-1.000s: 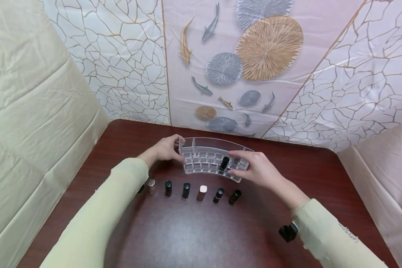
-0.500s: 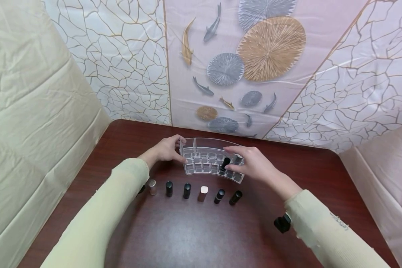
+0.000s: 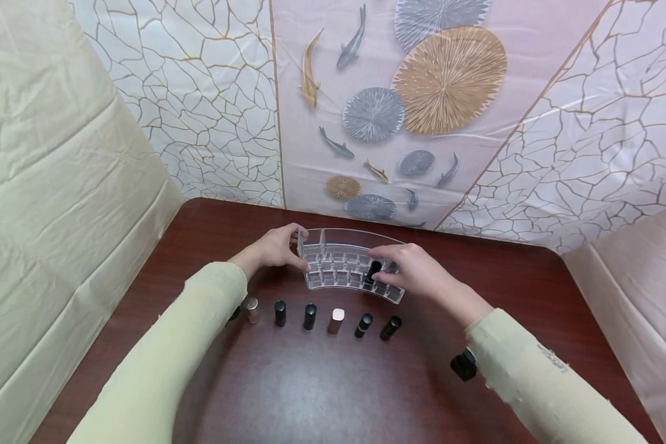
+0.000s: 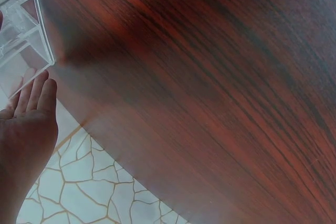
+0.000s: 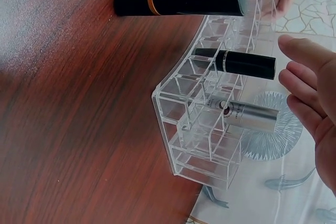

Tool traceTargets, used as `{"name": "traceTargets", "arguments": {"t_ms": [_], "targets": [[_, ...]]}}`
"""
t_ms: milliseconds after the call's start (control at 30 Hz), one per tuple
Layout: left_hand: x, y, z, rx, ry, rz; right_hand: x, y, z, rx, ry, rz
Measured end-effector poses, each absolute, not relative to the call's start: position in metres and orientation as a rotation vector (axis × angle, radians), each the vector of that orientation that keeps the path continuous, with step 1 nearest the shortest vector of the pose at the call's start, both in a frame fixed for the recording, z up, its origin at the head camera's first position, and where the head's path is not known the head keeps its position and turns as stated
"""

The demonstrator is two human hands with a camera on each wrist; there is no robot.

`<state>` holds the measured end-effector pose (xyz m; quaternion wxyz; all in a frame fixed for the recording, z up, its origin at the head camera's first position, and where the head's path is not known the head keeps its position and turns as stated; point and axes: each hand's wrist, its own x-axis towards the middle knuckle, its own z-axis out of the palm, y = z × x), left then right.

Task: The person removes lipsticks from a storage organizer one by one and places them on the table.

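A curved clear lipstick organizer (image 3: 338, 259) stands toward the back of the table. Its left end is held by my left hand (image 3: 277, 246), thumb at the front and fingers behind. One black lipstick (image 3: 374, 270) stands in an organizer compartment. Around the top of this lipstick my right hand (image 3: 413, 268) hovers; the right wrist view shows a gap between its fingertips (image 5: 286, 77) and the cap. Beside the black one, a silver lip tube (image 5: 257, 116) stands in the organizer, mostly hidden by my right hand in the head view.
Before the organizer, a row of upright tubes stands on the dark wood table (image 3: 305, 394): a glittery one (image 3: 252, 310), several black lipsticks (image 3: 309, 316) and a brownish tube with a pale top (image 3: 336, 320). Patterned cloth (image 3: 216, 111) hangs behind the table.
My right hand has shifted left, bringing its thumb and fingers closer around the black lipstick. The left hand keeps its hold on the organizer; the row of tubes stays put.
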<state>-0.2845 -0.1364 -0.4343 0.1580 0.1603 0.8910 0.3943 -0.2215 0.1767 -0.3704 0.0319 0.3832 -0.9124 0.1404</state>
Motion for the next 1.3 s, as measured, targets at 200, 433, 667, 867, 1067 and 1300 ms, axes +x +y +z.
{"name": "traceTargets", "arguments": {"t_ms": [200,433,667,867,1067,1300], "targets": [[-0.284,-0.136,-0.436,0.467,2.553,1.125,-0.224,0.176,-0.373,1.245,-2.777,0.384],[-0.284,-0.136,-0.435,0.452,2.558,1.109,-0.227,0.176,-0.375,1.279,-2.766,0.345],[-0.286,-0.136,-0.434,0.442,2.556,1.096,-0.23,0.174,-0.377,1.284,-2.761,0.339],[-0.287,-0.135,-0.436,0.442,2.555,1.095,-0.231,0.172,-0.376,1.303,-2.752,0.327],[-0.287,-0.135,-0.435,0.441,2.555,1.093,-0.231,0.173,-0.374,1.307,-2.723,0.373],[-0.285,-0.137,-0.435,0.456,2.563,1.089,-0.228,0.178,-0.365,1.279,-2.701,0.419]]}}
